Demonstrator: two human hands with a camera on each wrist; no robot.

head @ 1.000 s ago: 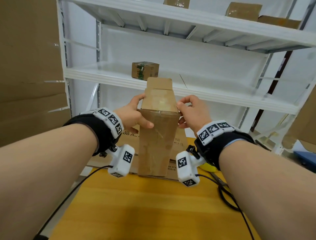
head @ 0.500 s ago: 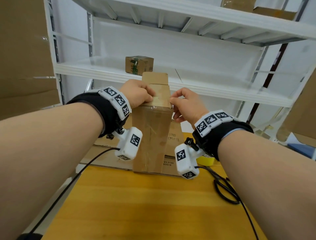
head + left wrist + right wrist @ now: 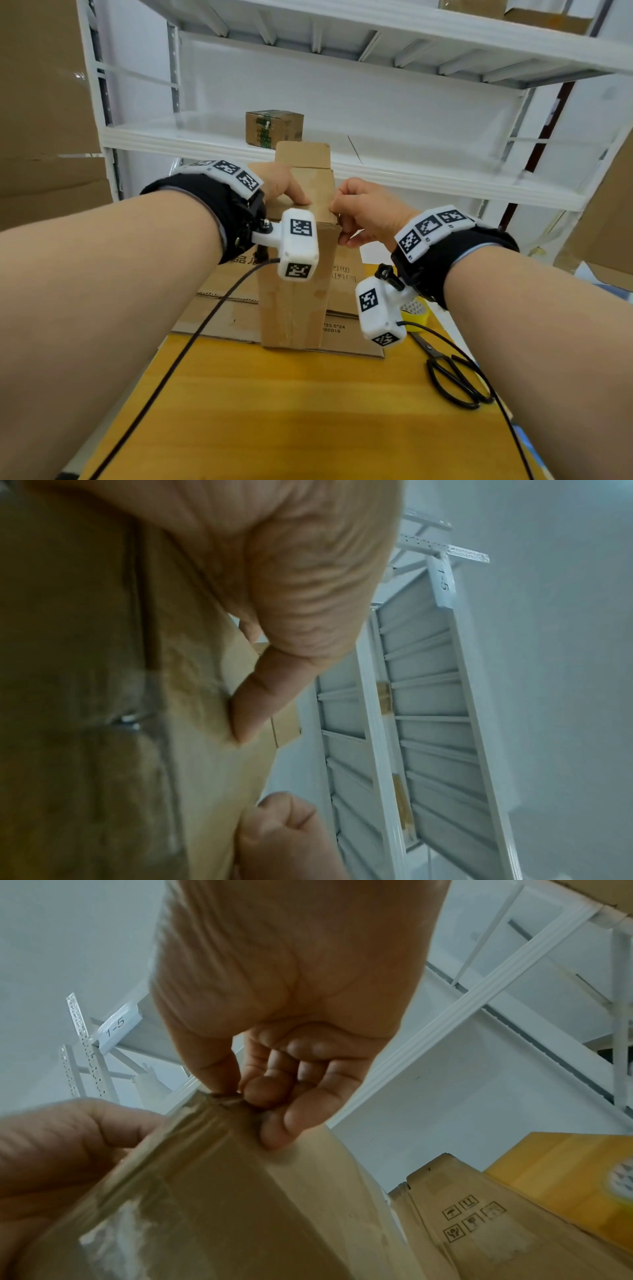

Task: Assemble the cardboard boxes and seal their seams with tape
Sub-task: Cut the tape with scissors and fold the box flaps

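Note:
A tall brown cardboard box (image 3: 294, 301) stands upright on flattened cardboard on the yellow table (image 3: 291, 411). One end flap still sticks up behind its top. My left hand (image 3: 286, 188) lies over the top left edge, thumb pressed flat on the folded flap, as the left wrist view shows at the thumb (image 3: 253, 712). My right hand (image 3: 359, 212) pinches the top right corner of the box between thumb and fingers (image 3: 270, 1093). Clear tape shines along the box (image 3: 205, 1204) under that corner. The left fingers (image 3: 61, 1145) curl against the box's side.
Black scissors (image 3: 452, 380) and a yellow tape roll (image 3: 416, 310) lie right of the box. Flattened cardboard sheets (image 3: 219, 308) sit under and behind it. A small box (image 3: 274, 128) stands on the white shelving (image 3: 411, 171) behind. Large cartons rise at left and right.
My left hand moved from the box's left side up onto its top. The right hand dropped from the top edge to pinch the right corner. The top flap now lies flatter.

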